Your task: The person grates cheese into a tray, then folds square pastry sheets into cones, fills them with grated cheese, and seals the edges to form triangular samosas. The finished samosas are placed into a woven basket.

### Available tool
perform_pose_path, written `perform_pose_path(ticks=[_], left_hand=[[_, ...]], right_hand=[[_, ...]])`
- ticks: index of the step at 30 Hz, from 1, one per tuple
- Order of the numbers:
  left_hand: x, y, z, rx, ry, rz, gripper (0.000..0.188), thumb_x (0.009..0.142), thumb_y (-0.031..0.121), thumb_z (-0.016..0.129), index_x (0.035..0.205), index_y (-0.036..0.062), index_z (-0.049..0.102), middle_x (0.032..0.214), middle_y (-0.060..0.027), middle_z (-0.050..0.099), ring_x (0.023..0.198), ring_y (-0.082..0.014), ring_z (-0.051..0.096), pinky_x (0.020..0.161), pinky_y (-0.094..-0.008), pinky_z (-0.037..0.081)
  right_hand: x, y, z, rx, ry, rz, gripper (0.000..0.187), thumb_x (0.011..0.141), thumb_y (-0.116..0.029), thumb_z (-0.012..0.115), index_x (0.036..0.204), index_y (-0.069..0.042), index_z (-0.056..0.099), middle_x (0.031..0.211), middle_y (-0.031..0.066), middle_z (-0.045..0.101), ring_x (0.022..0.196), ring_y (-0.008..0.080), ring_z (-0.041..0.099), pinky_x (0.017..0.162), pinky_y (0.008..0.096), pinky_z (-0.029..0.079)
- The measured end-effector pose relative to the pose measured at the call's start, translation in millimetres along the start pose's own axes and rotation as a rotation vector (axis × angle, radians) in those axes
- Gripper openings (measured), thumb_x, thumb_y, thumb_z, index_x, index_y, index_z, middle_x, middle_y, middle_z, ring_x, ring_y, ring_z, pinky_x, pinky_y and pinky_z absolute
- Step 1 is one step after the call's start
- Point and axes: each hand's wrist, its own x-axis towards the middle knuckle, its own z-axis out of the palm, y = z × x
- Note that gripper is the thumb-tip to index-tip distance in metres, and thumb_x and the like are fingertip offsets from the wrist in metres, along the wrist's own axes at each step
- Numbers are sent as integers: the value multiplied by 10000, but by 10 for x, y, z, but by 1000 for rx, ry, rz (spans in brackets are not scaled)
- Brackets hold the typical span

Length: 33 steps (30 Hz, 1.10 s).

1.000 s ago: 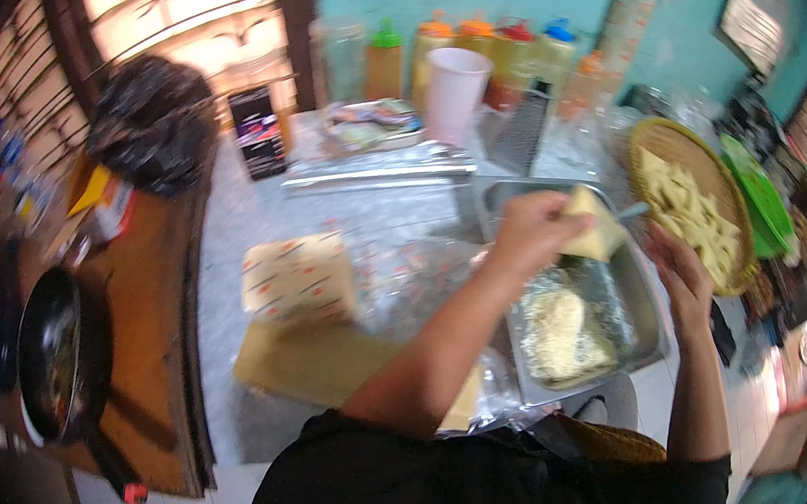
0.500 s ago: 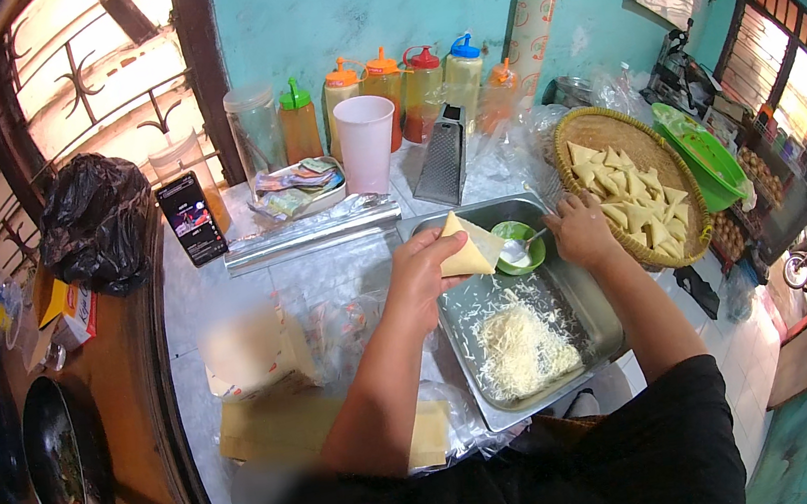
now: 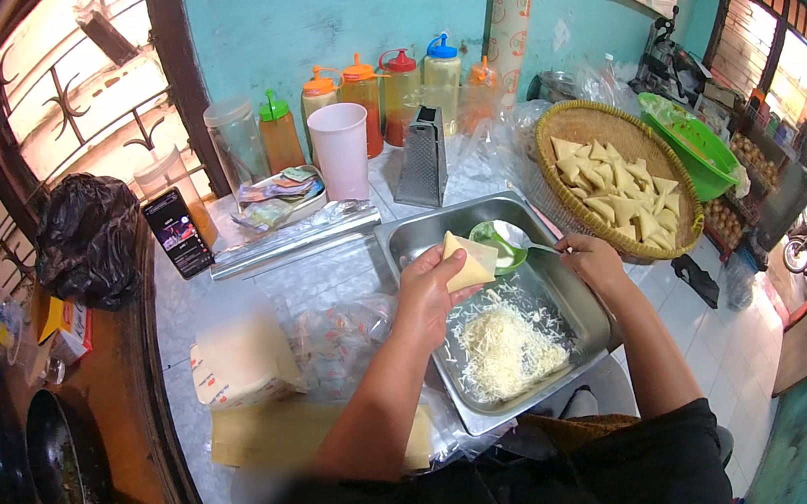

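My left hand (image 3: 426, 295) is closed on a folded pale-yellow pastry wrapper (image 3: 472, 264), held above the far part of a steel tray (image 3: 589, 325). My right hand (image 3: 594, 261) pinches the handle of a metal spoon (image 3: 514, 236), whose bowl is over a small green bowl (image 3: 512, 260) in the tray. The wrapper hides part of the green bowl. Shredded cheese (image 3: 511, 352) lies heaped in the near part of the tray. A stack of flat wrappers (image 3: 269, 432) rests on the table left of my left forearm.
Beyond my right hand, a round woven basket (image 3: 555, 173) holds several folded triangular pastries (image 3: 623, 190). Behind the tray stand a grater (image 3: 420, 159), a pink cup (image 3: 342, 154) and several sauce bottles (image 3: 365, 105). A foil roll (image 3: 296, 240), phone (image 3: 180, 234) and frying pan (image 3: 68, 470) are left.
My right hand has drawn the spoon up from inside the green bowl to its rim, and the spoon now tilts with its bowl showing. The view has shifted slightly; the left hand still holds the wrapper.
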Motion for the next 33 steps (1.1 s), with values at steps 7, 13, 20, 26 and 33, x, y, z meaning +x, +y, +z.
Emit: perform_pose_path(ticks=[7,13,20,26,33], left_hand=[[34,-75,-23,18,45,0,318,903,169,555,1163,-8,513,1087,-130,600,979,-229,607,847,-347,510],[52,-89,-45,-16,8,1,319,907,166,544,1164,-19,507,1104,-140,590,995,-241,602,871,-363,502],[49,-102,-76,17,-95,-13,344,912,163,530,1184,-44,486,1105,-145,589,996,-233,605,862,-358,508],[58,-90,-85,23,-121,-36,359,909,159,523,1191,-57,472,1114,-156,583,1005,-251,601,893,-378,492],[69,-74,-91,13,-107,-28,375,907,157,515,1204,-63,450,1136,-175,569,1019,-272,594,916,-390,479]], right_hand=[[-120,-193,-125,781,-265,246,158,761,-38,537,881,-24,639,798,27,612,654,79,517,598,195,404],[-143,-114,-143,753,-345,139,175,738,-63,561,878,-77,666,866,67,639,726,159,572,670,271,444],[-391,-443,-92,-86,145,-275,138,771,-148,582,875,-141,672,821,83,590,758,268,598,679,384,465],[-376,-443,-138,-72,370,-277,143,763,-125,575,862,-147,676,777,68,579,743,283,598,650,407,468],[-424,-417,-154,-170,258,-328,137,728,-151,578,821,-137,678,771,66,581,731,295,598,651,420,472]])
